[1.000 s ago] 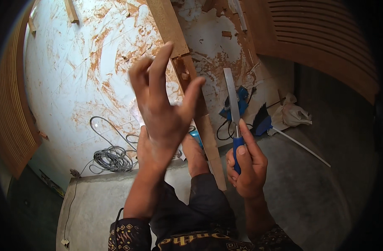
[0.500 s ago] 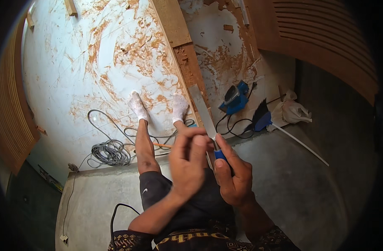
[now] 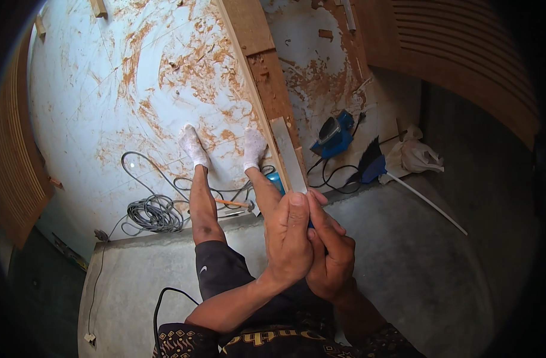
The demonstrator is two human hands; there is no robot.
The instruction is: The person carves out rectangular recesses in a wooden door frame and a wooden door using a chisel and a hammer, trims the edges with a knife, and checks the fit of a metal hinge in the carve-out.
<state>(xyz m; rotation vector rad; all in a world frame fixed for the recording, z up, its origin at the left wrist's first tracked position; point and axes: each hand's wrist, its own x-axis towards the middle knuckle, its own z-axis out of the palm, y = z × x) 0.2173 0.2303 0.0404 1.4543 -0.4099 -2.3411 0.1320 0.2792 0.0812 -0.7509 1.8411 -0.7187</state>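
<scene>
My right hand [image 3: 332,253] is closed around a chisel; a sliver of its blue handle [image 3: 310,225] shows between my hands. My left hand [image 3: 289,238] is closed too, its thumb laid along the top and its fingers pressed at the chisel's front, against my right hand. The chisel's tip is hidden by my fingers. Just beyond my fingertips, a long flat pale-grey strip [image 3: 293,164] lies along a wooden plank [image 3: 266,89]; whether it is a sharpening stone I cannot tell.
A blue electric planer [image 3: 335,136] and a blue-headed broom [image 3: 374,169] lie to the right. Coiled grey cable [image 3: 155,215] and an orange-handled hammer [image 3: 237,204] are near my feet. Wood shavings litter the white floor; slatted wooden panels [image 3: 458,53] stand at the sides.
My left hand has come down from a blurred, looser pose onto the chisel, meeting my right hand. The blue handle, plain to see before, is now mostly covered.
</scene>
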